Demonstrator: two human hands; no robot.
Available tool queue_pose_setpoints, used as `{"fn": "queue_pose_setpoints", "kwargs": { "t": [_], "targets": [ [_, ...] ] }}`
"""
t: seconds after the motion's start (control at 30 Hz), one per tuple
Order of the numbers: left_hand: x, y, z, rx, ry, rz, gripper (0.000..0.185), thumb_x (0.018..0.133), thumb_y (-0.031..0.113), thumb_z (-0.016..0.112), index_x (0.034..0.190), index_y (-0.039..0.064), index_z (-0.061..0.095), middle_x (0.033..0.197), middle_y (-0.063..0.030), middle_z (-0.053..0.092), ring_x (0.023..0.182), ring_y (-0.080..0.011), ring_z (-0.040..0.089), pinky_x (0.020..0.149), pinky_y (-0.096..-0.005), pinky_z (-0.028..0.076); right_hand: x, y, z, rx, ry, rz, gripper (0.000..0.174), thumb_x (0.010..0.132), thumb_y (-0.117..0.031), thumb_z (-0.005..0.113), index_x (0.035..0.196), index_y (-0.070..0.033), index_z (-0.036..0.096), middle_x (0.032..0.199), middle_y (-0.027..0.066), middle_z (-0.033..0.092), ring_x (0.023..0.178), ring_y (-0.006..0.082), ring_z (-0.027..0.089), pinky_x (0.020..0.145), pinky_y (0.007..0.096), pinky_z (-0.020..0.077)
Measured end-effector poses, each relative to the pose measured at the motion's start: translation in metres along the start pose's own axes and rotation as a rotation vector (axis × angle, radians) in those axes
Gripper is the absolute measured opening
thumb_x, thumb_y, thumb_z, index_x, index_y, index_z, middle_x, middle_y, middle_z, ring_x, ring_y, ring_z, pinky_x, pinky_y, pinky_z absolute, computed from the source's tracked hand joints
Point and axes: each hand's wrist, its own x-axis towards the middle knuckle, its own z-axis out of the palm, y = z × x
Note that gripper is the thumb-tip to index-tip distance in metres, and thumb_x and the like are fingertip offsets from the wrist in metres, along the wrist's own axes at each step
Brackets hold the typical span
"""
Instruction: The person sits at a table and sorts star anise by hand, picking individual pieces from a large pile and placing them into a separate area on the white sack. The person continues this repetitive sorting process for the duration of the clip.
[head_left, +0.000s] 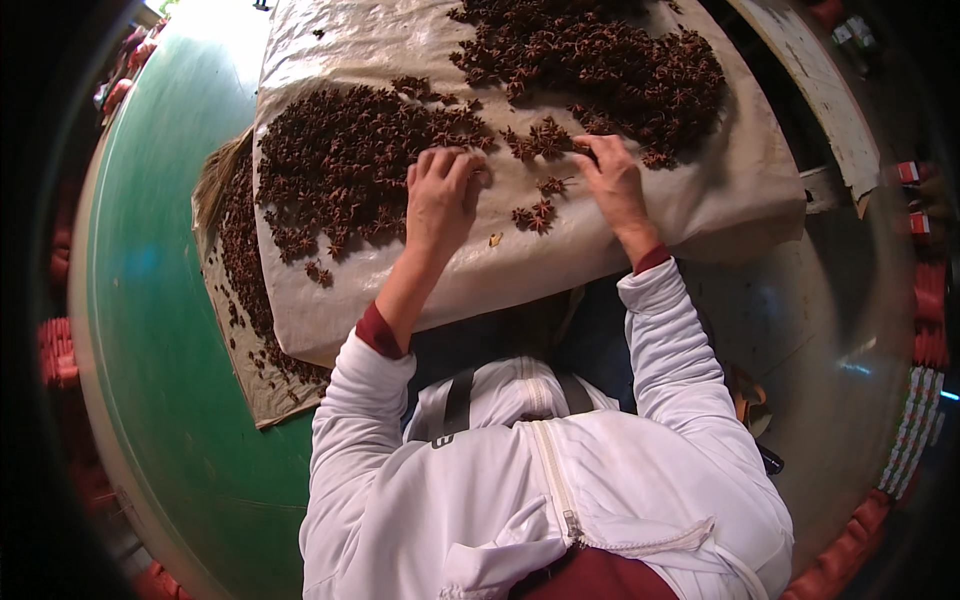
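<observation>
Before me a table is covered with a pale plastic sheet (465, 285). My left hand (444, 184) rests by the right edge of the left pile of dried star anise (337, 161), fingers curled down; whether they hold a piece is hidden. My right hand (615, 176) is beside a small cluster of star anise (546, 139), thumb and forefinger near its right side; a grip cannot be made out. A larger star anise pile (600, 67) lies beyond it. Loose star anise (538, 216) and a small yellowish fragment (495, 240) lie between my hands, nearer to me.
On the green floor (165, 300) to the left, a lower sheet (259, 401) bears more star anise, with a straw-like broom head (219, 180) at its upper edge. A worn pale board (817, 82) stands right of the table. Red stacked goods (930, 300) line the far right.
</observation>
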Motion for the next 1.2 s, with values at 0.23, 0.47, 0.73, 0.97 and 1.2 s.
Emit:
{"fn": "queue_pose_setpoints", "kwargs": {
  "t": [0.23,0.47,0.73,0.97,1.2],
  "targets": [
    [-0.058,0.043,-0.009,-0.114,-0.628,0.021,0.019,0.081,0.015,0.069,0.098,0.008,0.065,0.098,-0.0092,0.062,0.095,-0.0300,0.058,0.080,-0.0388,0.047,-0.006,0.007,-0.015,-0.036,-0.005,0.091,0.018,0.087,-0.014,0.068,0.103,-0.008,0.068,0.101,0.0103,0.065,0.092,0.0290,0.064,0.079,0.0361,0.0520],
    [-0.033,0.100,-0.018,-0.942,-0.345,-0.285,0.017,0.090,0.010,0.067,0.104,0.001,0.062,0.090,-0.0070,0.063,0.084,-0.0180,0.061,0.073,-0.0300,0.051,-0.022,-0.040,-0.029,0.260,-0.112,-0.003,0.020,0.082,-0.006,0.070,0.101,-0.006,0.067,0.099,0.0109,0.066,0.096,0.0276,0.064,0.083,0.0366,0.0516],
    [-0.006,0.061,0.019,-1.616,-0.483,-0.746,0.015,0.098,0.016,0.059,0.097,0.001,0.060,0.079,0.0005,0.059,0.073,-0.0104,0.056,0.067,-0.0230,0.046,-0.039,-0.071,-0.042,0.744,-0.151,0.107,0.015,0.084,-0.001,0.069,0.098,-0.004,0.065,0.092,0.0051,0.064,0.085,0.0156,0.063,0.078,0.0281,0.0512],
    [-0.013,0.126,0.023,-0.760,-0.639,0.057,0.017,0.087,0.013,0.067,0.101,0.005,0.061,0.098,-0.0095,0.060,0.093,-0.0260,0.060,0.081,-0.0362,0.049,0.000,0.007,-0.062,0.175,0.275,0.325,0.016,0.089,-0.007,0.066,0.104,-0.006,0.064,0.095,0.0077,0.064,0.084,0.0196,0.061,0.081,0.0287,0.0495],
    [0.028,0.056,0.070,0.000,-0.369,-0.128,0.022,0.083,0.015,0.068,0.104,0.009,0.063,0.105,-0.0096,0.057,0.105,-0.0284,0.055,0.092,-0.0377,0.047,-0.001,0.050,-0.016,-0.239,0.160,0.093,0.028,0.081,-0.016,0.071,0.106,-0.007,0.065,0.117,0.0104,0.058,0.106,0.0311,0.054,0.094,0.0410,0.0450]
  ]
}}
